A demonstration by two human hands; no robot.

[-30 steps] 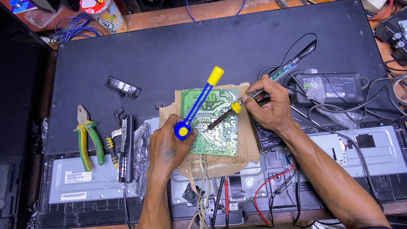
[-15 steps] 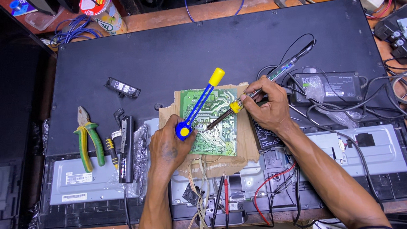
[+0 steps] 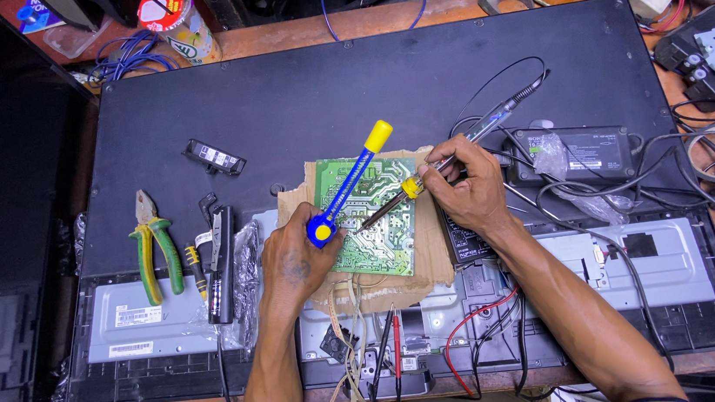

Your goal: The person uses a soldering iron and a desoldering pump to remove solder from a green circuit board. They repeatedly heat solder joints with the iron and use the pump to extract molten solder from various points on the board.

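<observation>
A green circuit board (image 3: 382, 225) lies on a piece of brown cardboard (image 3: 433, 259) on the back of a large black flat panel (image 3: 347, 88). My left hand (image 3: 293, 260) grips a blue desoldering pump (image 3: 343, 185) with a yellow plunger top, its tip pressed down on the board's left edge. My right hand (image 3: 466, 190) holds a soldering iron (image 3: 450, 159) like a pen, its dark tip touching the board just right of the pump. The iron's black cord runs up and to the right.
Green-handled pliers (image 3: 152, 247), a small screwdriver (image 3: 196, 269) and a black tool (image 3: 221, 253) lie left of the board. A black power adapter (image 3: 584, 153) with tangled cables sits right. Red and black wires (image 3: 389, 346) trail near the front edge. Clutter lines the wooden bench's back.
</observation>
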